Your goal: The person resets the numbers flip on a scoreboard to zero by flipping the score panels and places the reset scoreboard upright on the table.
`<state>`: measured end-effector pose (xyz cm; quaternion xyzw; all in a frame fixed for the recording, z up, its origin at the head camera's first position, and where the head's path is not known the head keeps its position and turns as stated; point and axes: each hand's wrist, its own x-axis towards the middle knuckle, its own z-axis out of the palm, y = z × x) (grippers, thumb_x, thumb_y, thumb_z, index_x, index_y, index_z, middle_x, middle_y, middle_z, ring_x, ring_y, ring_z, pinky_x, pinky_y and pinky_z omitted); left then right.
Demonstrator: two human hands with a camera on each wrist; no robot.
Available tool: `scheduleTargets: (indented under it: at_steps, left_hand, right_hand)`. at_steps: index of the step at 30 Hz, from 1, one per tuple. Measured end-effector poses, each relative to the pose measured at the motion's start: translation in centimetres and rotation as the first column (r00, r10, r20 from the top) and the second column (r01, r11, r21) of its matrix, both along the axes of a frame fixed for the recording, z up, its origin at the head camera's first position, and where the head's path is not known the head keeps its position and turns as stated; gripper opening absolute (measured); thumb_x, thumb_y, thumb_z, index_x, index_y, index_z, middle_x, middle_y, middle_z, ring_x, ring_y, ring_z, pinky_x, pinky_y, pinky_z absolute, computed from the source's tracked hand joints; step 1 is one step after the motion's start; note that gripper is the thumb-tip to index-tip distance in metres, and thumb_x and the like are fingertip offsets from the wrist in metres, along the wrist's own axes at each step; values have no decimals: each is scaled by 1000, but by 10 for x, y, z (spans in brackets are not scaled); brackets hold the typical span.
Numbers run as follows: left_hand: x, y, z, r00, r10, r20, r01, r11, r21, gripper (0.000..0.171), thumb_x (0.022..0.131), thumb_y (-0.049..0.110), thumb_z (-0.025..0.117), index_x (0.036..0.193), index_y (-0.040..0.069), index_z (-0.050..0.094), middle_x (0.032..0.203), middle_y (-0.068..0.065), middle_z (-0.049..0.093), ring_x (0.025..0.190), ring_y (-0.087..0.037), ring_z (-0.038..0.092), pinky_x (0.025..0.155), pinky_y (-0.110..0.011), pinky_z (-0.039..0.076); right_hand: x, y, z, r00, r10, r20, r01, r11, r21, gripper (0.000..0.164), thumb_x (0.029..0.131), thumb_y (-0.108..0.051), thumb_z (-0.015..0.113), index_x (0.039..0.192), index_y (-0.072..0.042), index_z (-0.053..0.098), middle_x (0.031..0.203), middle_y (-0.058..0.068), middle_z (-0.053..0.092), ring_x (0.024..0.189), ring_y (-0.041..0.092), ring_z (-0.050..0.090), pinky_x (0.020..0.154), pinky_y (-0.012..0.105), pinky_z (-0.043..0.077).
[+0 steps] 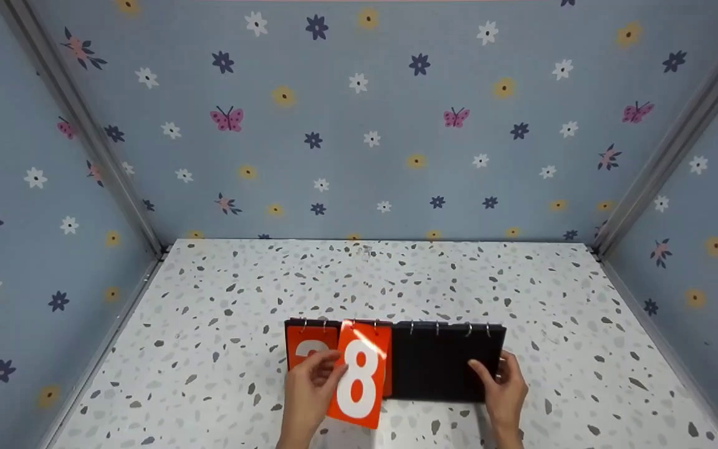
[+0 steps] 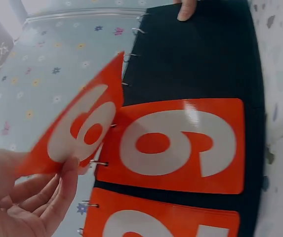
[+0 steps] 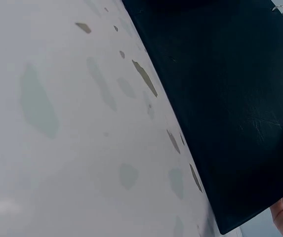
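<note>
Scoreboard (image 1: pixel 429 365) gripped by right hand (image 1: pixel 505 388), well off worktop (image 1: pixel 209 355) back edge; left hand (image 1: pixel 309 388) pinches 8 card (image 1: pixel 359 380), turn apparently unfinished.

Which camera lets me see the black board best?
The head view: the black board shows from end to end, though the cards and left hand cover some. The left wrist view cuts part off; the right wrist view shows only a bare piece with one corner.

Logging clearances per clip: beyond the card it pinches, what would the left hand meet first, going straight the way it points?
The left hand would probably meet the flat orange card behind the lifted card; depth is unclear.
</note>
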<state>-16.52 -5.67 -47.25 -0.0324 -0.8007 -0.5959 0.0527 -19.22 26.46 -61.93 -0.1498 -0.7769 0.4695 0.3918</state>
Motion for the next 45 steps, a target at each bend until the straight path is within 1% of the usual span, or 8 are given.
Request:
scheduleTargets:
  at_steps: [9, 12, 16, 18, 25, 29, 40, 45]
  left_hand:
    - [-9, -11, 16, 975, -217, -41, 220, 947, 234, 21, 91, -1, 49, 107, -11, 59, 102, -19, 59, 91, -24, 58, 76, -26, 50]
    - [-12, -10, 17, 975, -197, -106, 216, 952, 218, 25, 82, -9, 57, 107, -9, 59, 104, -18, 60, 96, -26, 56, 80, -25, 48]
    - [-17, -5, 15, 959, -70, -273, 106, 987, 118, 18, 77, -5, 67, 94, 0, 68, 92, -9, 64, 87, -20, 60, 74, -25, 51]
    - [-21, -1, 15, 925, -1, -381, 27, 998, 62, 14, 76, -2, 69, 88, 4, 71, 85, -3, 64, 80, -16, 60, 70, -23, 51]
    - [-44, 7, 20, 731, 59, -680, -103, 994, -24, 19, 68, -14, 70, 77, 2, 70, 77, -3, 63, 71, -14, 61, 63, -20, 50]
    - [-60, 12, 26, 696, 61, -715, -138, 989, -49, 13, 70, -11, 70, 76, 0, 69, 73, -6, 63, 69, -13, 62, 61, -21, 51]
    - [-110, 21, 21, 732, 29, -680, -190, 968, -163, 7, 74, 4, 73, 79, 2, 70, 72, -4, 63, 68, -15, 60, 63, -27, 52]
    - [-123, 24, 15, 777, -5, -630, -203, 945, -257, 8, 76, 8, 71, 81, 2, 70, 73, -6, 62, 69, -17, 60, 64, -29, 51]
  right_hand:
    - [-2, 1, 0, 999, -20, 32, 20, 1000, -13, 35, 64, -23, 82, 91, -16, 61, 69, -1, 61, 56, 8, 55, 50, 14, 41]
    - [5, -7, 18, 1000, 6, 17, -5, 999, -47, 35, 65, -19, 81, 91, -10, 60, 69, 4, 61, 56, 7, 54, 50, 14, 41]
    - [14, -18, 42, 999, 13, 36, -10, 997, -80, 34, 66, -13, 81, 90, -5, 59, 70, 6, 62, 58, 6, 55, 51, 15, 43]
    - [17, -21, 48, 998, 9, 56, -4, 997, -79, 33, 66, -11, 81, 90, -4, 59, 71, 7, 62, 58, 5, 55, 50, 18, 44]
    - [16, -20, 48, 997, 20, 73, -15, 997, -74, 33, 66, -9, 80, 92, -4, 59, 74, 8, 63, 60, 5, 56, 52, 15, 44]
    - [16, -19, 47, 998, 29, 55, -25, 998, -56, 34, 66, -9, 80, 92, -3, 59, 72, 6, 62, 60, 5, 56, 52, 15, 43]
    - [17, -20, 49, 998, 43, 55, -39, 997, -70, 33, 66, -7, 79, 92, -4, 59, 70, 7, 61, 58, 6, 55, 52, 13, 42]
    - [17, -20, 48, 998, 45, 42, -42, 996, -74, 32, 66, -6, 79, 91, -3, 59, 71, 7, 61, 58, 6, 55, 53, 13, 42]
